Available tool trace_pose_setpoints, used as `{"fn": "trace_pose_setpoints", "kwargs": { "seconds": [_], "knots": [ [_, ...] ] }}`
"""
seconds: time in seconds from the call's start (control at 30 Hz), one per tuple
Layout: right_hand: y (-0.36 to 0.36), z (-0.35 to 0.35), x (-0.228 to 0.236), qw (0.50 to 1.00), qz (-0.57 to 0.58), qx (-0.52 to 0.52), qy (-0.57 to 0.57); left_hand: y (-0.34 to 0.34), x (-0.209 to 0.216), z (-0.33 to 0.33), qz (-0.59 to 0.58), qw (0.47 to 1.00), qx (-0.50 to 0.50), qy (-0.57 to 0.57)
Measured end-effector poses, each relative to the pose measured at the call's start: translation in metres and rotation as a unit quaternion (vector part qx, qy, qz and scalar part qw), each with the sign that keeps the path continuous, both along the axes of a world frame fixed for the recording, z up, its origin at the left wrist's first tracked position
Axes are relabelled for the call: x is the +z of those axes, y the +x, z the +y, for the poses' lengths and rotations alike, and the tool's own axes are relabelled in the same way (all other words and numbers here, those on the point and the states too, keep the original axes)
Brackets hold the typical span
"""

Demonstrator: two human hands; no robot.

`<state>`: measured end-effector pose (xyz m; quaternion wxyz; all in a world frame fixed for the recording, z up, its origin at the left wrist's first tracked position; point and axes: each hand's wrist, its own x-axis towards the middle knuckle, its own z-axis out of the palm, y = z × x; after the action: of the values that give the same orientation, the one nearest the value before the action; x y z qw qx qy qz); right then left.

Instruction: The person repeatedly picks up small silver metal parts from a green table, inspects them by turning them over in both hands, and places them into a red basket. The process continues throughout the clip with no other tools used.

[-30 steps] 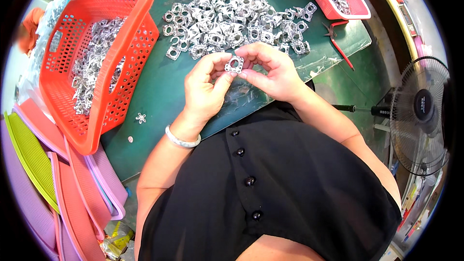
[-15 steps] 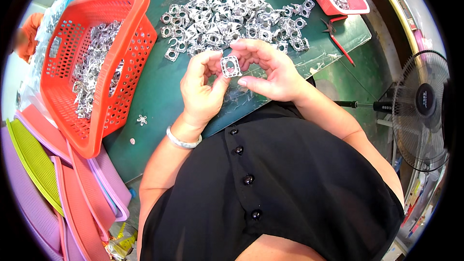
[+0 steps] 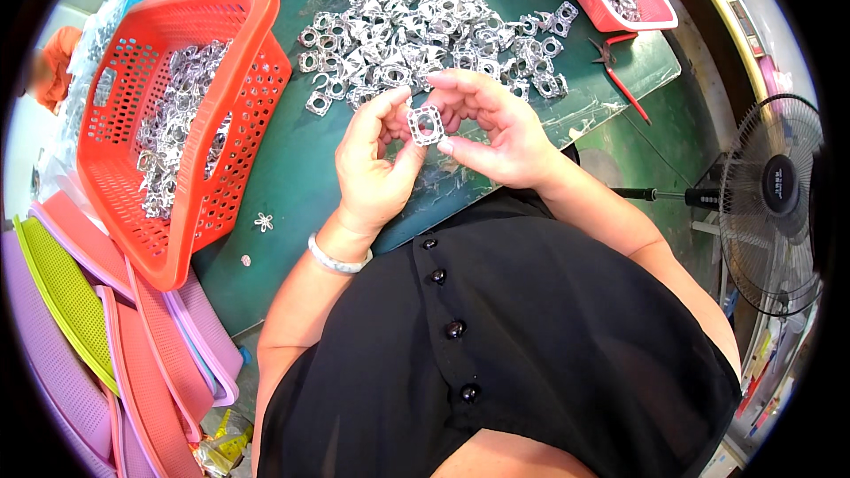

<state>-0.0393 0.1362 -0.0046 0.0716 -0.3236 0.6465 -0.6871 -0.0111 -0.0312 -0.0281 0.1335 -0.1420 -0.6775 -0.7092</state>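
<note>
Between my hands, above the near edge of the green table (image 3: 292, 239), is a small silver openwork metal casting (image 3: 427, 125) with a round hole facing up. My left hand (image 3: 376, 155) pinches its left side between thumb and fingers. My right hand (image 3: 500, 137) curls around its right side, the thumb tip at the lower right corner and the fingers partly hidden behind it. Just beyond my hands lies a heap of similar silver castings (image 3: 416, 22).
A red perforated basket (image 3: 217, 124) holding silver castings stands at left; a pink tray (image 3: 660, 13) with more is at far right. Red-handled pliers (image 3: 624, 80) lie near the right table edge. A flower-shaped piece (image 3: 264, 222) is at left. A fan (image 3: 775, 199) stands at right.
The casting has turned between my fingers, so its opening now looks rounder and the piece sits tilted. Both hands stay in nearly the same place.
</note>
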Motion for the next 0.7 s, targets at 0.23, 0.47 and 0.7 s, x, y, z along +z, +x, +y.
{"fn": "trace_pose_setpoints", "kwargs": {
  "seconds": [0.23, 0.47, 0.7],
  "knots": [
    [-0.003, 0.000, -0.002, 1.000, -0.003, -0.005, -0.005, -0.001, 0.006, -0.002, 0.017, 0.999, -0.009, -0.040],
    [-0.004, -0.003, -0.006, 0.999, 0.007, -0.042, -0.009, 0.002, 0.012, -0.002, -0.007, 1.000, -0.020, -0.011],
    [-0.004, -0.003, -0.005, 0.999, 0.020, -0.044, 0.004, 0.000, 0.011, -0.008, -0.010, 0.996, -0.040, -0.083]
  ]
}}
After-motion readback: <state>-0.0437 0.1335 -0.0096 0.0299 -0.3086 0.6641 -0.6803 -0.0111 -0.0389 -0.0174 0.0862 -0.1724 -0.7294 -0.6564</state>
